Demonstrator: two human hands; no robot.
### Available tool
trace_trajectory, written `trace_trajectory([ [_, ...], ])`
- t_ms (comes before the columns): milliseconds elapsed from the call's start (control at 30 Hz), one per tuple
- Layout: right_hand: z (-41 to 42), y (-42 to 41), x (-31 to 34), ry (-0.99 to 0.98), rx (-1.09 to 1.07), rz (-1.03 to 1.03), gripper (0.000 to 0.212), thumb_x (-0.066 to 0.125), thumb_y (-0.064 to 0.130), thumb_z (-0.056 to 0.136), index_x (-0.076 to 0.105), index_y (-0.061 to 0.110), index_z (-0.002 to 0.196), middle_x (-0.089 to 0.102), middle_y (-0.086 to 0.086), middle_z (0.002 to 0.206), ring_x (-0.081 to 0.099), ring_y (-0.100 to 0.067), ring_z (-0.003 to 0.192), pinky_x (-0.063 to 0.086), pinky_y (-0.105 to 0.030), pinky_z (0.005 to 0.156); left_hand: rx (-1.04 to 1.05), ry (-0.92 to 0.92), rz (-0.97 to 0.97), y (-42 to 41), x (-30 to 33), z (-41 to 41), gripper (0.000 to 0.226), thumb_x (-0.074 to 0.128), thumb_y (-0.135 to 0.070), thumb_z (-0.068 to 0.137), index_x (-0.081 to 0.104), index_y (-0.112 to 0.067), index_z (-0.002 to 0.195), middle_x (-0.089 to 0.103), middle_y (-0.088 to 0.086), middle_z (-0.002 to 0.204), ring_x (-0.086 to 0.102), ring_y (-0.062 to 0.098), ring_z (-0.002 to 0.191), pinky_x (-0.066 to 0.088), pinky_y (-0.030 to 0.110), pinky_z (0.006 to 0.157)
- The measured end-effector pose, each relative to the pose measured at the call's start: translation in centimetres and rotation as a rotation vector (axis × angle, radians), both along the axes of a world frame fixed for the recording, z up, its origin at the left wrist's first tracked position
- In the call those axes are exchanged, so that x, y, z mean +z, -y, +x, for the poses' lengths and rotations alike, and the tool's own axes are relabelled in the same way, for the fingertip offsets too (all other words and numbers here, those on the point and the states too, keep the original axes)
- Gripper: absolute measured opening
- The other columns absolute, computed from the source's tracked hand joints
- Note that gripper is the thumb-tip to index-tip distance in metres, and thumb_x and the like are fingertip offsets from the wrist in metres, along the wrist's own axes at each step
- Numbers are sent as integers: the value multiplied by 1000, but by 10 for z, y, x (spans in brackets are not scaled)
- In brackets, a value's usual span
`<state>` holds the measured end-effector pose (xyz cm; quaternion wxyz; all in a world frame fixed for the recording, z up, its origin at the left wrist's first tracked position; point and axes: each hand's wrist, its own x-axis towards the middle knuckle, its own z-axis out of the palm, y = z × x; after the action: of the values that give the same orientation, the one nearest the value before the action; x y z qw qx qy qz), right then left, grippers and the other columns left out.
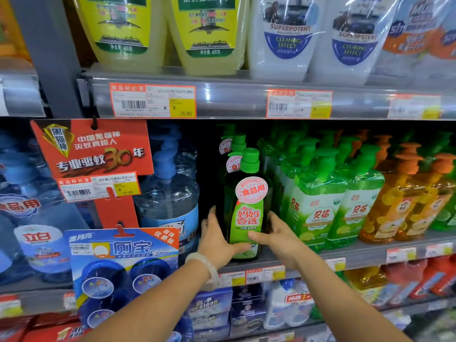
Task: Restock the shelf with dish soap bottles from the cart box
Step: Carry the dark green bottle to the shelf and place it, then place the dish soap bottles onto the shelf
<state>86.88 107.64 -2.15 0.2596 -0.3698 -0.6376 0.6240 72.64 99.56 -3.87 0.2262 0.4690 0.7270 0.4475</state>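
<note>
Two hands frame one dark green dish soap bottle (246,206) in the head view, the only view there is. It stands upright at the front edge of the middle shelf (357,255), at the head of a short file of like bottles that runs back into the dark of the bay. To its left is a gap, then a big clear water jug (170,191); to its right stand pale green pump bottles (318,193), close beside it, and orange pump bottles (399,198) beyond those.

The left hand (217,243), with a pale bangle (206,269) at the wrist, lies against the bottle's lower left side, fingers fairly straight and reaching past it, thumb across the foot of the label. The right hand (278,235) meets the lower right side, thumb on the label front and fingers round the back. Both are loosely spread on it rather than clenched; it reads as steadying or squaring up, not lifting. Neither the cart nor its box is in sight.

As for handling, the bottle looks full and so fairly heavy for its slim build. The plastic wall should be stiff enough to bear a firm squeeze, but the glossy label sleeve may be slick. Being tall and narrow on a small foot, it would tip easily if pushed near the cap (250,160). Best held low or round the waist, and slid from the base.
</note>
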Motion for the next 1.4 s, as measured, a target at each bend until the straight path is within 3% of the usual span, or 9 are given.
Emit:
trace_trajectory([
  [67,4,-2,4,23,33,10,67,70,2,80,36,17,136,61,2,120,59,-11,106,49,-31,94,-93,49,-33,-4,-3,2,120,83,-43,57,7,-26,149,41,-1,140,38,18,133,35,41,111],
  [167,7,-4,5,77,74,36,81,76,12,75,31,16,142,57,-2,130,54,-20,121,41,-46,107,-51,81,-28,-4,-6,5,109,81,-32,67,10,-21,149,47,1,138,47,18,127,40,40,108],
  [367,4,-3,3,149,84,216,79,75,7,76,29,13,140,53,3,126,48,-16,124,38,-39,109,-46,55,-7,-3,-4,6,105,82,-32,68,14,-18,147,48,3,137,49,18,124,42,35,105],
  [733,5,-11,-8,175,91,283,85,78,12,74,28,10,142,54,-4,131,50,-18,123,40,-35,106,-4,128,-25,3,-3,13,105,82,-29,69,13,-20,148,51,-1,135,50,16,124,41,38,107],
  [900,9,2,-15,187,1,224,73,77,17,75,37,9,134,57,-2,126,55,-18,115,45,-37,101,42,132,-65,12,-2,24,112,81,-27,69,5,-17,150,45,-3,138,44,13,127,36,28,108],
  [1000,16,21,-22,398,-61,302,59,76,26,76,50,4,124,62,-11,120,60,-25,109,49,-38,95,61,59,-116,30,-13,26,104,79,-43,54,29,-19,141,51,2,137,50,16,125,42,39,107],
  [1067,20,37,-20,578,-11,416,52,71,23,81,52,0,124,60,-15,121,57,-29,113,46,-34,92,40,-6,-157,49,-18,26,80,79,-29,65,41,-16,134,54,2,132,52,18,124,43,38,105],
  [1233,-6,101,-6,847,212,720,51,63,30,86,45,8,129,45,-14,129,46,-30,122,40,-32,97,-73,-302,-311,117,-7,18,59,67,-17,84,42,-8,136,46,5,135,44,21,128,33,22,101],
  [1400,-72,211,-10,891,472,949,54,62,35,83,42,12,127,43,-12,131,43,-31,123,42,-36,97,43,-576,-519,234,-4,-22,64,63,-25,83,35,-5,137,39,14,139,37,32,131,35,38,106],
])
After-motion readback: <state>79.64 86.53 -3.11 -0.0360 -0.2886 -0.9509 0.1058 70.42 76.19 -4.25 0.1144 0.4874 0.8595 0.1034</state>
